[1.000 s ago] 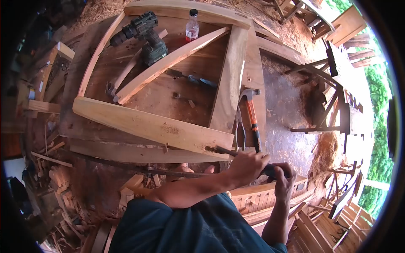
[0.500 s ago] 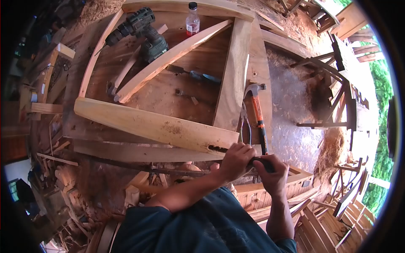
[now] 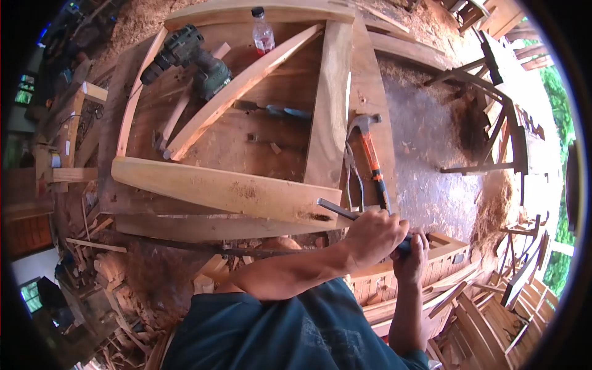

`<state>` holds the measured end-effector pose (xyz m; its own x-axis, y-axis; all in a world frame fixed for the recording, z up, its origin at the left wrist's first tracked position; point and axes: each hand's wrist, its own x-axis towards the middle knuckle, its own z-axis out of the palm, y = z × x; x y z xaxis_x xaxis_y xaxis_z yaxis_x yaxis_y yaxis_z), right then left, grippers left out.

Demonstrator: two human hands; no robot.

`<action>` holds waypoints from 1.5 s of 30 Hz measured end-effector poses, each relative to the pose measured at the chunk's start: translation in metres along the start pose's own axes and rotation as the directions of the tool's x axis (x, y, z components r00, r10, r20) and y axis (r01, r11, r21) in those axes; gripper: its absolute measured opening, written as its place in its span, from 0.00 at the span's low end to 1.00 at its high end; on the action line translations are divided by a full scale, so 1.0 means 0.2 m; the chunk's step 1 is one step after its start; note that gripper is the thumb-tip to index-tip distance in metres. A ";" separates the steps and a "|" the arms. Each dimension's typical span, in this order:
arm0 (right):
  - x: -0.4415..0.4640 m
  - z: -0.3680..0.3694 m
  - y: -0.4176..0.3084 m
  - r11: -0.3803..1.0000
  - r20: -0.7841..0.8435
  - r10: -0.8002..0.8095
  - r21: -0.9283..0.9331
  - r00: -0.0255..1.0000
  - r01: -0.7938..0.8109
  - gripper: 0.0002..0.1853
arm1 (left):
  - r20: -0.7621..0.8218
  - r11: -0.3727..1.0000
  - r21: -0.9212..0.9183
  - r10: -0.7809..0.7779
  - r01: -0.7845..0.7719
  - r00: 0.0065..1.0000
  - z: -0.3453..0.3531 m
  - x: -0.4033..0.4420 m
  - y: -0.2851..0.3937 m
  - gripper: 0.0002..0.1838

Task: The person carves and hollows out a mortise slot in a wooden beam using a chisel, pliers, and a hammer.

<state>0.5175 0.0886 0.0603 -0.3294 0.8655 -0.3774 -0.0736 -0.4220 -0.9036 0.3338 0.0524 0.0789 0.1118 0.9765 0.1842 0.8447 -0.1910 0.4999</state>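
A chisel [image 3: 337,209] slants across the right end of a curved wooden rail [image 3: 185,184], its bare metal blade pointing up and left. My left hand [image 3: 375,234] is closed around the chisel near the blade. Behind it, my right hand [image 3: 411,256] grips the dark handle end, with the fingers wrapped round it. Just below the blade is a dark slot [image 3: 319,217] cut into the rail. A claw hammer [image 3: 372,154] with an orange and black handle lies beyond my hands, next to pliers [image 3: 351,169].
The wooden frame holds a cordless drill [image 3: 206,71], a bottle with red liquid [image 3: 263,34], a diagonal brace [image 3: 246,89] and another blue-handled tool [image 3: 287,111]. Slatted wooden pieces [image 3: 394,274] stand below my hands. Wood scraps and shavings surround the bench.
The chisel has come up and its blade now shows above the rail; earlier it was hidden by my hands. Both hands have moved slightly right and down, and the view has shifted.
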 end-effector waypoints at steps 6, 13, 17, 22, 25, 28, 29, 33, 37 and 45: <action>-0.11 0.15 -0.27 0.859 0.077 -0.132 -0.489 0.988 0.153 0.15 | -0.230 0.939 -0.345 -0.091 0.007 0.969 0.11 -0.15 0.01 0.10; -0.10 0.36 -0.40 0.466 0.344 -0.258 -0.774 0.903 0.428 0.12 | -0.371 0.870 -0.491 -0.155 -0.052 0.916 0.14 -0.21 -0.07 0.14; -0.13 0.41 -0.42 0.422 0.381 -0.275 -0.777 0.883 0.467 0.12 | -0.429 0.855 -0.509 -0.155 -0.096 0.890 0.13 -0.23 -0.08 0.13; -0.13 0.57 -0.32 0.230 0.482 -0.307 -0.799 0.820 0.556 0.13 | -0.452 0.794 -0.588 -0.164 -0.154 0.877 0.24 -0.31 -0.21 0.11; -0.12 0.65 -0.23 0.169 0.532 -0.259 -0.797 0.806 0.580 0.13 | -0.445 0.748 -0.645 -0.199 -0.158 0.873 0.23 -0.40 -0.32 0.10; -0.08 0.63 -0.21 0.227 0.564 -0.342 -0.727 0.752 0.648 0.13 | -0.437 0.762 -0.633 -0.206 -0.137 0.875 0.17 -0.38 -0.30 0.12; -0.03 0.54 -0.18 0.273 0.555 -0.383 -0.695 0.738 0.665 0.11 | -0.335 0.822 -0.569 -0.208 -0.022 0.919 0.22 -0.38 -0.28 0.18; 0.05 0.29 0.01 0.737 0.168 -0.126 -0.644 0.978 0.205 0.08 | -0.152 0.901 -0.415 -0.207 0.127 0.967 0.21 -0.32 -0.24 0.27; 0.06 0.29 0.01 0.739 0.195 -0.107 -0.641 0.975 0.209 0.10 | -0.244 0.875 -0.484 -0.146 0.010 0.959 0.05 -0.46 -0.34 0.27; 0.07 -0.14 -0.08 0.995 -0.217 -0.081 -0.068 0.973 0.068 0.14 | -0.384 0.759 0.146 -0.547 0.634 0.744 -0.02 -0.80 -0.80 0.38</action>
<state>0.5394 0.1145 0.0630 -0.1106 0.9347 -0.3377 -0.0316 -0.3429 -0.9388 0.1795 -0.0745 -0.0273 -0.5802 0.7925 0.1880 0.7886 0.4889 0.3729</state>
